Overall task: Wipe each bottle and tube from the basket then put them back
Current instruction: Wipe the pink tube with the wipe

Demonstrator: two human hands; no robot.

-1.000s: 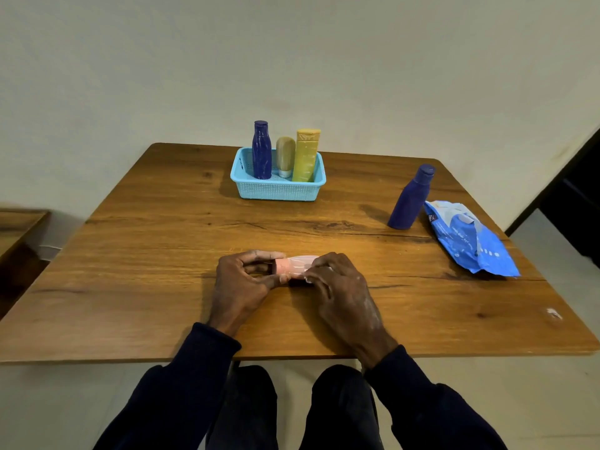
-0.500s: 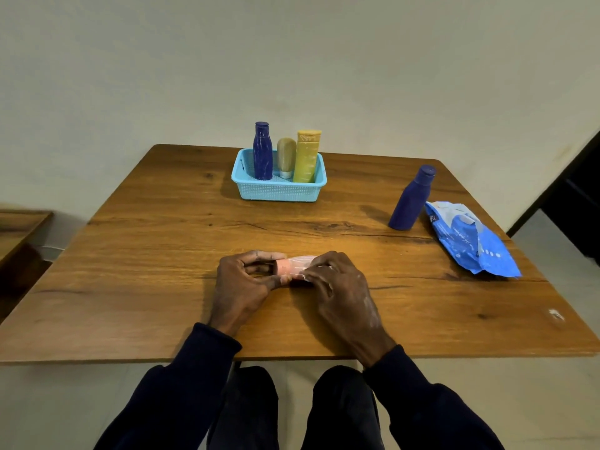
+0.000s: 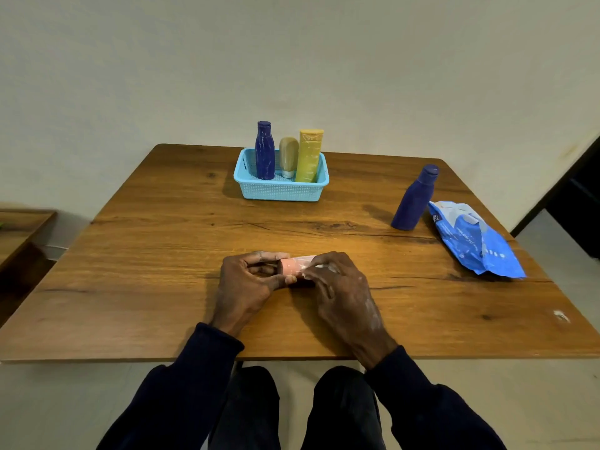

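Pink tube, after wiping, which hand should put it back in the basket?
Probably left: the left hand grips the pink tube by its end, while the right hand holds the wipe around it.

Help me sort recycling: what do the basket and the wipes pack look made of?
Basket: light blue moulded plastic with a fairly matte finish; its walls are a fine, regular perforated grid. Wipes pack: probably thin, glossy plastic film; it lies crumpled and catches the light.

A: tube status?
B: pink tube [image 3: 293,266] horiz, front-ctr of table [image 3: 162,254]. L hand [image 3: 246,287] pinches left end, R hand [image 3: 341,290] holds white wipe [image 3: 313,267] on it.
A: rest?
B: lt-blue basket [image 3: 279,190] far ctr: dk blue bottle [image 3: 264,152], beige tube [image 3: 288,155] cap-down, yellow tube [image 3: 309,157], all upright. 2nd dk blue bottle [image 3: 414,199] stands outside, right.
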